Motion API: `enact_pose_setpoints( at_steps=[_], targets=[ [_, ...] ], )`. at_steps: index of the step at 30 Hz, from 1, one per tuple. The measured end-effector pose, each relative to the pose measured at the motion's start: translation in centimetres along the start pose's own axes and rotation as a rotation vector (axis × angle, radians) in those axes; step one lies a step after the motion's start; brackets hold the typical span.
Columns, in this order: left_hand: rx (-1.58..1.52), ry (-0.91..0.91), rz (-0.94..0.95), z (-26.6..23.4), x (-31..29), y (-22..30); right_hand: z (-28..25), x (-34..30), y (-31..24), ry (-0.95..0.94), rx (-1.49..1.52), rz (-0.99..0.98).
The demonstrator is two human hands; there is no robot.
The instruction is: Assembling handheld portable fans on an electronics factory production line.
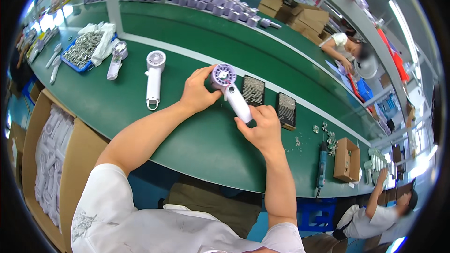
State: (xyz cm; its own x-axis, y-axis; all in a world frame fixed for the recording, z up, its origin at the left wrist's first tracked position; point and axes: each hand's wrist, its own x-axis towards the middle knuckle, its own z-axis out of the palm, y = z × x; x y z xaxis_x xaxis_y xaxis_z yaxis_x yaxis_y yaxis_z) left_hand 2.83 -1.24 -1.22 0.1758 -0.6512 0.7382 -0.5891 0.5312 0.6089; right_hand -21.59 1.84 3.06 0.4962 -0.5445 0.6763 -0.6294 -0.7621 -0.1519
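Observation:
Both hands hold a white and lilac handheld fan [240, 105] tilted above the green bench. Its round head [224, 74] shows a ring of slots with a dark and white centre. My left hand [199, 89] is closed around the left side of the head, thumb below it. The lower end of the handle is pinched by my right hand [264, 126]. To the left, a second handheld fan [153, 82] lies on the bench with a loop at its lower end. Two dark trays of small parts, a nearer tray [286, 109] and a farther tray [253, 90], sit beyond my right hand.
At left are a blue tray [84, 68] of metal parts, a fan piece [115, 63] and a carton [77, 157] of white casings. At right lie a power screwdriver [322, 166], loose parts [332, 143] and a small box [347, 160]. Co-workers sit across and at right.

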Motion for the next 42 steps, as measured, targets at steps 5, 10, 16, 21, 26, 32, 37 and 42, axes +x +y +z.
enact_pose_setpoints(
  at_steps=[5,10,16,21,26,32,37,42],
  targets=[
    [-0.13,-0.021,-0.072,-0.1,-0.1,0.6,-0.3,0.2,0.4,0.026,0.038,0.007],
    [-0.165,-0.027,-0.014,0.7,-0.5,0.8,-1.0,0.9,2.1,0.086,0.037,0.095],
    [-0.164,-0.114,0.066,0.8,-1.6,2.1,-2.0,4.7,8.6,0.001,-0.067,0.398],
    [-0.274,-0.417,0.261,2.3,-2.3,3.6,-3.5,8.6,19.1,-0.109,-0.262,0.683],
    [-0.207,-0.574,0.261,1.1,-2.0,4.1,-0.9,12.5,30.7,-0.133,-0.345,0.779],
    [-0.104,-0.679,0.312,1.6,-2.4,3.9,6.0,18.3,45.6,-0.17,-0.57,0.872],
    [-0.089,-0.696,0.258,1.6,-2.2,4.1,12.8,22.7,49.6,-0.304,-0.34,1.063],
    [-0.09,-0.705,0.26,2.1,-1.6,4.0,14.6,24.1,53.6,-0.167,-0.452,0.997]
  ],
)
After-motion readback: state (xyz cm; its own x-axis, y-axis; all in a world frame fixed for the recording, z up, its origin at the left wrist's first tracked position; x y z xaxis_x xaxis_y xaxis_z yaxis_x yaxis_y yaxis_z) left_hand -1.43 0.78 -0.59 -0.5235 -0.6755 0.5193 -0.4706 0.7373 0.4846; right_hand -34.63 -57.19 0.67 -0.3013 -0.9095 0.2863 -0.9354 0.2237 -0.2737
